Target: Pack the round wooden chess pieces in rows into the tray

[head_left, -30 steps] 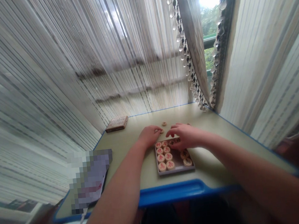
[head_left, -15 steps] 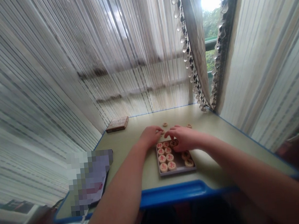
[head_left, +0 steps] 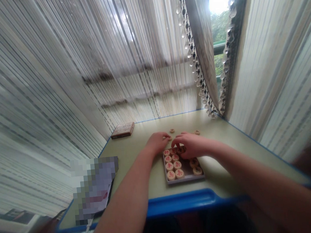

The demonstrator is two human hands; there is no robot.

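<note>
My left hand (head_left: 158,142) rests on the table behind the box, its fingertips closed on a round wooden Chinese chess piece (head_left: 170,138). Over the far side of a shallow box (head_left: 186,180), my right hand (head_left: 190,144) is bent down, its fingers on a dark-marked piece (head_left: 180,149) in the back row. Red-marked pieces (head_left: 177,165) fill two columns on the box's left. At its right side lie dark-marked pieces (head_left: 197,170). Part of the box is hidden under my right hand.
Two loose pieces lie farther back, one piece (head_left: 172,130) in the middle and another piece (head_left: 197,132) to the right. A flat brown box (head_left: 122,130) sits at the back left. A partly blurred tablet-like object (head_left: 102,187) lies at left. Curtains (head_left: 138,52) hang behind the table.
My right fingers have dipped slightly toward the box's back row. My left hand stays at the same piece. The whole view has shifted a little.
</note>
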